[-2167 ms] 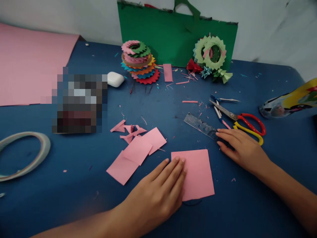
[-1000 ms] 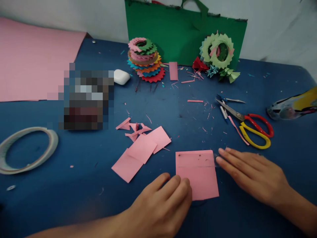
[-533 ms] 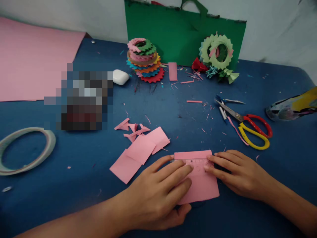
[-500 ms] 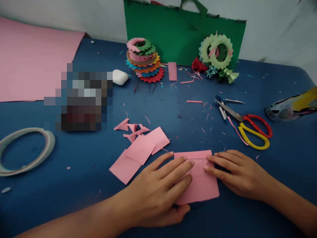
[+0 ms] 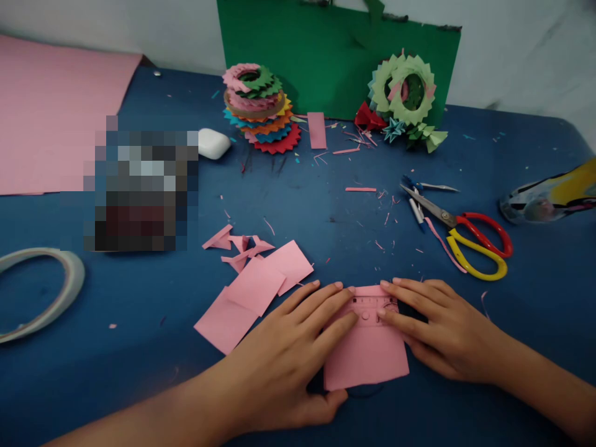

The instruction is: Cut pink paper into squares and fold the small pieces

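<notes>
A square of pink paper (image 5: 367, 360) lies on the table in front of me, with a clear ruler (image 5: 365, 315) across its upper part. A narrow pink strip of the paper shows beyond the ruler. My left hand (image 5: 298, 354) rests over the left side of paper and ruler, fingers stretched and spread, thumb near the paper's lower left corner. From the right, my right hand (image 5: 437, 329) lays its outstretched fingertips on the ruler's other end; its thumb is hidden. Several cut pink squares (image 5: 256, 285) overlap beside my left hand, below small folded pink pieces (image 5: 239, 242).
Scissors (image 5: 451, 223) with red and yellow handles lie at right, near a bottle (image 5: 540, 198). Tape (image 5: 74, 288) is at far left, below a blurred object (image 5: 144, 192) and a white case (image 5: 214, 144). Paper rings (image 5: 263, 108) and a green board (image 5: 321, 56) stand behind.
The fingers of both hands have shifted slightly on the ruler, and more of its markings show between them. The whole scene sits a little further left as my view turns.
</notes>
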### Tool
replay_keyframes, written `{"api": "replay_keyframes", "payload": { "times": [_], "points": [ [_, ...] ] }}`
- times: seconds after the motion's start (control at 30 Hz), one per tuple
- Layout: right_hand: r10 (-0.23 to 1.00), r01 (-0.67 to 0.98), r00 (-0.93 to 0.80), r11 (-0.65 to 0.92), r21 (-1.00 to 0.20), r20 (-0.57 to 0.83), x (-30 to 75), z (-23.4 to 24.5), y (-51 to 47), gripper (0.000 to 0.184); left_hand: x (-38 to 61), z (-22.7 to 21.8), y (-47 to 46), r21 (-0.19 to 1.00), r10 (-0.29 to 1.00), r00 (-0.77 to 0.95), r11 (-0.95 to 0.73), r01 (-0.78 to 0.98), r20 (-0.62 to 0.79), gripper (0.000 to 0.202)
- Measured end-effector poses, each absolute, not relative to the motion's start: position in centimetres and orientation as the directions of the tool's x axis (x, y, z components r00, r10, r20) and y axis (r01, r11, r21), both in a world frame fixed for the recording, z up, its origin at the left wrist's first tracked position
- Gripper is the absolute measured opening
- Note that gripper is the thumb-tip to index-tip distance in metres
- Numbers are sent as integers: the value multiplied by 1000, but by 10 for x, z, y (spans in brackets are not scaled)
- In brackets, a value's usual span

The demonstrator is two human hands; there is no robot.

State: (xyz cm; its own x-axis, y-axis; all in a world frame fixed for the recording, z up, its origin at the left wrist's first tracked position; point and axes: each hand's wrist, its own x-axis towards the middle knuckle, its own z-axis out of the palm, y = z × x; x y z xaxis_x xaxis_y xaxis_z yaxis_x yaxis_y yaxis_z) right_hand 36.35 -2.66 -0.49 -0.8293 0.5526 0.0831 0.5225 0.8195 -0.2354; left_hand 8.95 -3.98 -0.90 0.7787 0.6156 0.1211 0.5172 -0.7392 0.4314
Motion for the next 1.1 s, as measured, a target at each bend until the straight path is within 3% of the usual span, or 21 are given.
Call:
{"api": "replay_keyframes", "payload": {
  "times": [0.47, 0.63, 0.83, 1.1],
  "points": [
    [529, 481, -838, 833, -274, 136, 376, -11, -15, 34, 88, -10, -36, 430, 611, 784, -740, 518, 108, 66],
    [523, 478, -838, 841, -252, 155, 377, -13, -14, 35, 87, -11, -36, 404, 584, 796, -773, 488, 156, 77],
    [514, 471, -839, 850, -236, 175, 379, -14, -14, 34, 89, -9, -35, 372, 611, 775, -765, 527, 159, 49],
    [516, 475, -840, 849, -229, 168, 384, -16, -11, 38, 91, -9, -40, 275, 471, 854, -870, 409, 220, 30]
  ]
}}
